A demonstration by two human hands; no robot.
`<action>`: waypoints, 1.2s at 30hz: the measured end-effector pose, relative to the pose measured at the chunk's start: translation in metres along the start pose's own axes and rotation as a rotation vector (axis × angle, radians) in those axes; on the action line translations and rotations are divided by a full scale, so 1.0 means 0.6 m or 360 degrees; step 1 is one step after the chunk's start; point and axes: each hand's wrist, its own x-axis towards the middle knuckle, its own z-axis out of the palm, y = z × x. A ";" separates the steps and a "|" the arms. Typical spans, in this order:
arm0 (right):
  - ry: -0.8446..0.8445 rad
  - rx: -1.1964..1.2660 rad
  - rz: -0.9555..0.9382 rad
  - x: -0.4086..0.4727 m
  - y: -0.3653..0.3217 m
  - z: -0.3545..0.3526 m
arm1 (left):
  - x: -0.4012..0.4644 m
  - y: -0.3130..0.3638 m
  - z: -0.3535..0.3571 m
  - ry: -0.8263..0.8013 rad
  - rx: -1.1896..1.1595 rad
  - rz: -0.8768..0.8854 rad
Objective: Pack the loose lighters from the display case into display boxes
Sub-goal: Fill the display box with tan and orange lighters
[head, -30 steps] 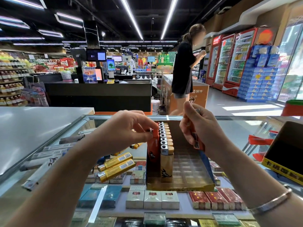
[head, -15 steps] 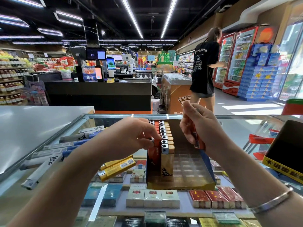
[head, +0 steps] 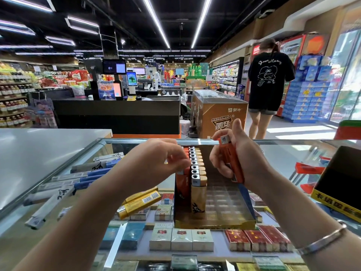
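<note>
A display box (head: 214, 223) with a gold rim stands on the glass display case (head: 293, 151). It holds a row of orange lighters (head: 182, 185) and a row of gold lighters (head: 198, 196), and its right side shows bare slots. My left hand (head: 154, 163) hovers over the front of the orange row, its loosely curled fingertips touching the top of the front orange lighter. My right hand (head: 252, 165) grips a small bundle of orange lighters (head: 229, 153) upright, just right of the rows.
Loose yellow lighters (head: 140, 202) and several blue and white lighters (head: 91, 173) lie left of the box. A black box with a yellow edge (head: 341, 184) stands at the right. Cigarette packs fill the case below. A person (head: 270, 81) walks away beyond the counter.
My left hand pushed an orange lighter down into the front of the orange row and eased its pinch. My right hand raised and turned its orange lighters. The person walked off to the right.
</note>
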 end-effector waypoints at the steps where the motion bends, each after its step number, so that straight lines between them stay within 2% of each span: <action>1: -0.0068 -0.0005 0.0025 -0.001 0.000 0.000 | 0.001 -0.001 0.003 0.0091 0.0010 0.0007; 5: -0.0312 -0.0063 0.0127 -0.002 0.000 0.007 | 0.006 0.011 0.018 0.0430 -0.0182 0.0065; 10: -0.0371 -0.0284 0.0110 -0.004 -0.006 0.011 | 0.004 0.034 0.046 0.0390 -0.0231 0.0228; 15: -0.0438 -0.0442 0.0037 -0.013 -0.010 0.031 | 0.005 0.042 0.050 0.0421 -0.0153 0.0153; 22: -0.0282 -0.0433 -0.0028 -0.011 -0.007 0.035 | 0.004 0.042 0.051 0.0473 -0.0087 0.0038; 29: -0.0107 -0.0609 -0.0191 -0.009 -0.006 0.033 | 0.005 0.040 0.040 0.0613 -0.0702 -0.0154; 34: 0.0093 -0.0838 -0.0413 -0.005 0.003 0.034 | 0.005 0.037 0.036 0.0309 -0.0778 -0.0268; 36: 0.0164 -0.0951 -0.0471 -0.004 0.005 0.035 | 0.005 0.039 0.039 0.0269 -0.0709 -0.0245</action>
